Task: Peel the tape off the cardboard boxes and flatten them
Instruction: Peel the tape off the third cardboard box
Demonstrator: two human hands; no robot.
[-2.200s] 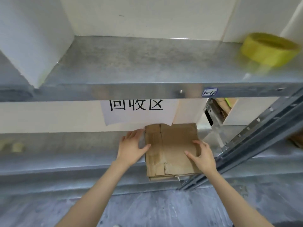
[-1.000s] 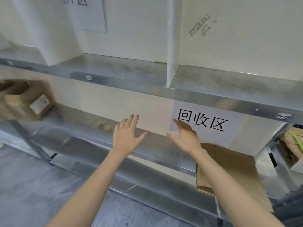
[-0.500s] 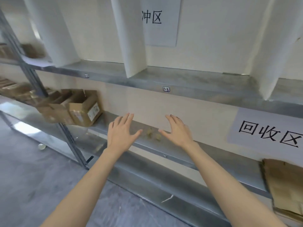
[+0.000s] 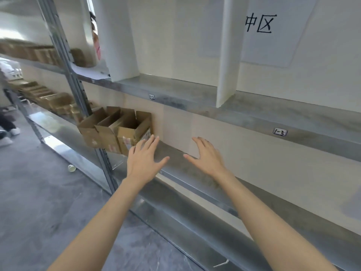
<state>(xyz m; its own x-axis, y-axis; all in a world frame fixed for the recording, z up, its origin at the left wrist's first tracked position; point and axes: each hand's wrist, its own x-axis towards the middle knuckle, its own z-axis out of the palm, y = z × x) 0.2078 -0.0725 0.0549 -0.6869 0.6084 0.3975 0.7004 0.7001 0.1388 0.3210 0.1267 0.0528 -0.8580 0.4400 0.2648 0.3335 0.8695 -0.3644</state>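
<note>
Three brown cardboard boxes (image 4: 125, 133) with their top flaps standing up sit side by side on the metal shelf (image 4: 175, 153), to the left. My left hand (image 4: 143, 159) hovers just right of the nearest box, fingers spread and empty, its fingertips close to that box's corner. My right hand (image 4: 207, 157) is also spread and empty, above the bare shelf surface further right. Neither hand touches a box.
A metal upright post (image 4: 78, 98) stands in front of the boxes. More cardboard boxes (image 4: 43, 96) line the shelves beyond it. White dividers (image 4: 226, 55) stand on the upper shelf (image 4: 254, 112). A small cup (image 4: 71, 168) lies on the grey floor. A person's legs (image 4: 7, 126) show far left.
The view has swung left along the shelving, away from the flattened cardboard that both hands had laid down. Both empty hands moved left with it, and the open boxes are now close to my left hand.
</note>
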